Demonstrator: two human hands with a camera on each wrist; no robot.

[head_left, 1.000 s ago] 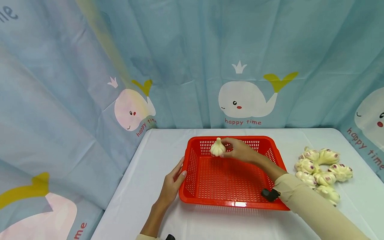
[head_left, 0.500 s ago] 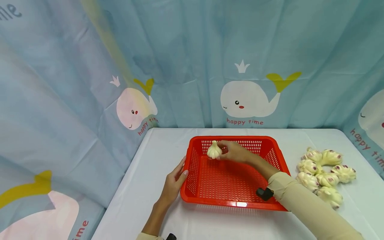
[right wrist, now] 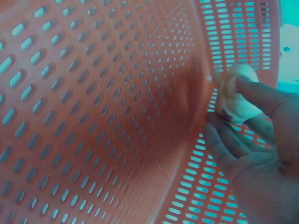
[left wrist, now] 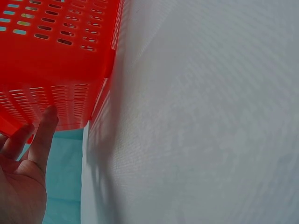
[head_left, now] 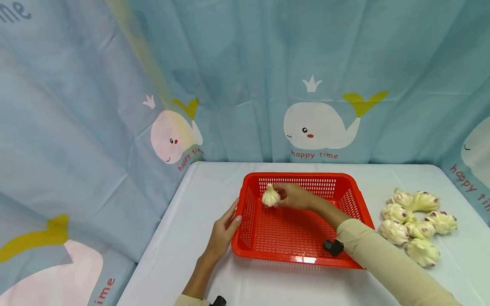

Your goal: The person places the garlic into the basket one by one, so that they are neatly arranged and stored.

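In the head view my right hand (head_left: 294, 196) pinches a pale garlic bulb (head_left: 270, 196), stem up, inside the red plastic basket (head_left: 302, 260), near its far left corner. From the right wrist view, thumb and fingertips grip the sides of the bulb (right wrist: 240, 95) close to the perforated wall and floor. My left hand (head_left: 222, 231) rests against the left side of the basket, thumb at the rim. In the left wrist view its fairly straight fingers (left wrist: 44, 135) touch the slotted outer wall.
Several garlic bulbs (head_left: 421, 229) with purple marks lie grouped on the white table (head_left: 168, 255), right of the basket. Behind the table hangs a blue curtain (head_left: 245, 85) printed with whales.
My right hand has carried the garlic bulb slightly left and down, deeper into the basket's far left corner. The left hand stays at the rim, and the head view has shifted slightly.
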